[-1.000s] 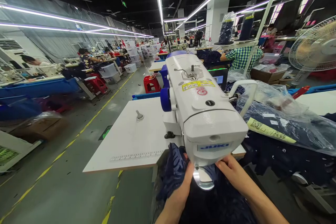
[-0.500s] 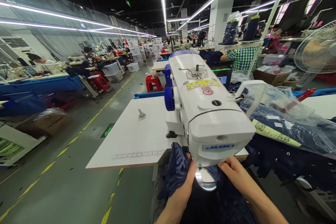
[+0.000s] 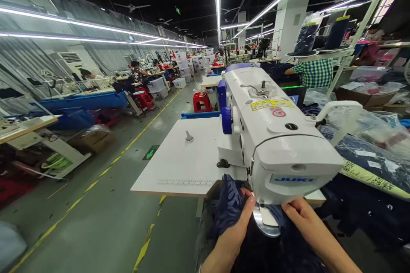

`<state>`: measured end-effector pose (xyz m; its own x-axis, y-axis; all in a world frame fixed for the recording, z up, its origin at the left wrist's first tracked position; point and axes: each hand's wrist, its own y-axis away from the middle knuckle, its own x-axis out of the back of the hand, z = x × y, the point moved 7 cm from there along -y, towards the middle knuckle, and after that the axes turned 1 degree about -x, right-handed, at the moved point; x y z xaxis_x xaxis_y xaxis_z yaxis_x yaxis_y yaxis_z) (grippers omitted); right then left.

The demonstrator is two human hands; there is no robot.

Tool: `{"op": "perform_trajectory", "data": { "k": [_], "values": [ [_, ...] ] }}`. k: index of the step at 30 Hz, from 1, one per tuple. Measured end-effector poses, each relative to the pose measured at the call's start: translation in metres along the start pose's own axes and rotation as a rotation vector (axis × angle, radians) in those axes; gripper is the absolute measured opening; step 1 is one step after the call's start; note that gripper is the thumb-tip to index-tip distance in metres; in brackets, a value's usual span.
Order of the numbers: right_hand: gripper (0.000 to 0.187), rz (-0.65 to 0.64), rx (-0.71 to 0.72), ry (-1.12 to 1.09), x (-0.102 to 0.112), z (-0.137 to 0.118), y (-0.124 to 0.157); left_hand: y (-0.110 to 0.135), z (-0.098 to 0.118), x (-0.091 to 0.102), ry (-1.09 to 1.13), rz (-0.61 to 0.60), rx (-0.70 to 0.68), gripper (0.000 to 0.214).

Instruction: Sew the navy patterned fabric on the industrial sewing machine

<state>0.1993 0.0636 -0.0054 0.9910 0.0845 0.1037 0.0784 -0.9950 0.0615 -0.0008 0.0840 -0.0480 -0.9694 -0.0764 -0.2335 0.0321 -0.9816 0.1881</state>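
A white sewing machine [image 3: 272,123] with a blue handwheel stands right in front of me. Under its head lies dark navy patterned fabric [image 3: 229,207], bunched on the left and hanging down below. My left hand [image 3: 243,217] pinches this fabric just left of the needle area, thumb on top. On the other side, my right hand [image 3: 297,213] grips the fabric with thumb and fingers closed, close beneath the machine head. Between the hands sits a rounded shiny metal plate [image 3: 267,224]. The needle and presser foot are hidden behind the machine head.
The white table top [image 3: 182,158] with a printed ruler extends left. Plastic-wrapped navy garments [image 3: 361,145] lie at the right. Thread cones [image 3: 336,32] stand on a rack behind. A red stool [image 3: 201,101] is beyond the table, and a person in a checked shirt [image 3: 315,72] sits farther back.
The view has turned left, so the whole scene sits farther right. Both hands keep hold of the fabric at the machine, with little visible movement relative to it.
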Motion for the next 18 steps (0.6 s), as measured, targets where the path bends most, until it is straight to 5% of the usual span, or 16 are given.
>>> {"op": "perform_trajectory", "data": {
  "k": [7,10,18],
  "values": [
    [0.053,-0.004,0.033,-0.054,-0.005,-0.003,-0.002,0.027,0.033,-0.008,-0.067,0.041,0.018,0.038],
    [0.055,0.002,0.026,-0.068,-0.006,-0.002,-0.003,0.039,0.036,-0.007,0.065,0.025,0.143,0.038],
    [0.032,0.003,0.065,-0.026,-0.007,-0.002,-0.003,0.044,0.037,-0.005,0.296,-0.054,0.209,0.033]
  ]
}}
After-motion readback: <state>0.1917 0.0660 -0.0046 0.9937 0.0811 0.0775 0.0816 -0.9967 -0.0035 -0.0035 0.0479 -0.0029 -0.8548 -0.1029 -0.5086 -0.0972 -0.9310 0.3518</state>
